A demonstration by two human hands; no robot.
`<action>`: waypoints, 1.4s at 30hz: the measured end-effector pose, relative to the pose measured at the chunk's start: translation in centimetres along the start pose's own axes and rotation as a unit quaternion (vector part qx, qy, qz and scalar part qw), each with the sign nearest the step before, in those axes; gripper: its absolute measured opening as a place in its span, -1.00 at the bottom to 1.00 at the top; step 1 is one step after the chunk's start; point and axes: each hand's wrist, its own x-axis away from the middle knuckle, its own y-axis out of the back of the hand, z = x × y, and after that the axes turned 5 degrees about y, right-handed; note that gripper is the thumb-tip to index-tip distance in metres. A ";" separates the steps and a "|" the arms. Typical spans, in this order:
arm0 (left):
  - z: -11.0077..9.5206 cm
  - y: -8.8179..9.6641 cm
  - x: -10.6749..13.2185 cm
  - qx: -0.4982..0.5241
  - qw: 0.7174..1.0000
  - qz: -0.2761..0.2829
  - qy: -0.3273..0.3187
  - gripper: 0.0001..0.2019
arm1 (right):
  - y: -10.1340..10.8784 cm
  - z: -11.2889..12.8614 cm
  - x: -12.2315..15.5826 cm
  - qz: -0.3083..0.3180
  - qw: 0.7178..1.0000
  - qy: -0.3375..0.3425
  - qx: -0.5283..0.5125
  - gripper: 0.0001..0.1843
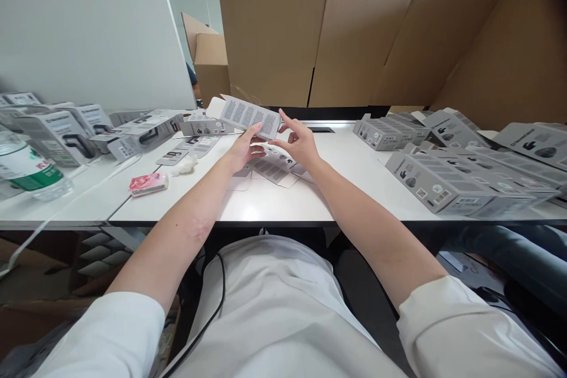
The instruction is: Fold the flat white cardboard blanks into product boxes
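Note:
A grey printed carton [250,117] is held tilted above the table, its far left end standing open with a white flap out. My left hand [243,149] grips its near edge from below, thumb on the printed side. My right hand [299,140] pinches the carton's right end between thumb and fingers. Below my hands lie flattened cartons [273,170] on the white table [270,207]. Another grey carton [206,125] rests just behind, partly covered by the held one.
Grey cartons stand in rows at the right [447,180] and left [57,136]. A pink-and-white packet [148,183], crumpled white tissue [185,165] and flat printed pieces [188,149] lie left. A water bottle [31,171] is far left. Large cardboard [274,23] walls off the back.

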 end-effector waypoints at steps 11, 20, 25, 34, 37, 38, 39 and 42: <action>0.4 -0.2 0.0 -0.020 1.000 0.001 -0.018 -0.41 | 0.1 1.9 0.1 -0.020 0.999 -0.029 -0.003 0.17; 0.2 -0.6 0.4 -0.039 0.998 -0.035 -0.032 -0.43 | -0.7 1.0 0.8 -0.031 0.999 -0.039 0.000 0.16; 0.4 -0.2 -0.2 -0.030 0.999 -0.025 -0.033 -0.43 | -0.7 1.3 0.7 0.000 0.999 -0.041 -0.003 0.23; 0.2 0.2 -0.8 -0.018 0.995 -0.090 -0.040 -0.31 | -0.1 1.2 0.5 0.014 0.999 -0.030 0.013 0.20; 0.2 0.3 -0.9 -0.029 0.996 -0.075 -0.022 -0.27 | 0.0 1.0 0.3 0.022 0.999 -0.033 0.014 0.20; 0.2 0.3 -0.8 -0.033 0.997 -0.066 -0.016 -0.25 | 0.0 0.9 0.3 0.024 0.999 -0.031 0.013 0.20; 0.3 0.2 -0.8 -0.037 0.998 -0.056 -0.010 -0.24 | -0.1 0.8 0.3 0.026 0.999 -0.028 0.010 0.20; 0.4 0.0 -0.5 -0.041 0.999 -0.020 -0.001 -0.20 | -0.2 0.7 0.3 0.032 0.999 -0.017 -0.006 0.27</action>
